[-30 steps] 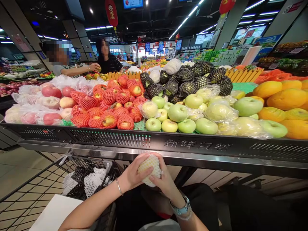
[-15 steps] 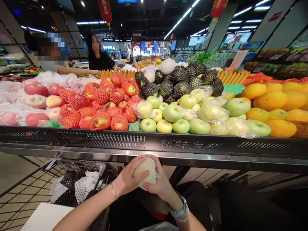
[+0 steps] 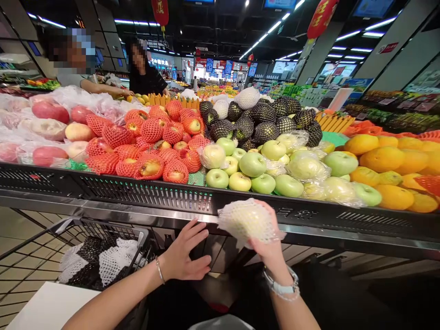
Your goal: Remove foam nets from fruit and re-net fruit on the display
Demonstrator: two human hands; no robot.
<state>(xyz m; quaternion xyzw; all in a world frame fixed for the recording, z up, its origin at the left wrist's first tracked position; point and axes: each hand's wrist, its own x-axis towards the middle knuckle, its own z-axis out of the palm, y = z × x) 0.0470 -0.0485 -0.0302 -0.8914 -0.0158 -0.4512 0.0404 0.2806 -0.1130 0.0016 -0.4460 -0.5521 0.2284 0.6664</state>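
Note:
A pale yellow-green fruit in a white foam net (image 3: pixel 249 221) is in my right hand (image 3: pixel 270 238), held in front of the black display rail. My fingers wrap its right side and underside. To the left, my left hand (image 3: pixel 189 254) is off the fruit, fingers spread, with nothing in it. Just beyond the held fruit lie green apples (image 3: pixel 252 164), some in clear wrap. Left of them are apples in red foam nets (image 3: pixel 149 166), and behind are fruits in black nets (image 3: pixel 264 112), with a white-netted fruit (image 3: pixel 247 97) on top.
A wire cart (image 3: pixel 25 250) at the lower left holds black and white foam nets (image 3: pixel 118 256) and a white box (image 3: pixel 48 305). The black rail (image 3: pixel 130 188) edges the display. Oranges (image 3: pixel 383 158) fill the right side. Two people stand beyond the fruit at the left.
My left hand has let go of the netted fruit and moved left, fingers opening. My right hand has carried the fruit up and to the right, toward the rail.

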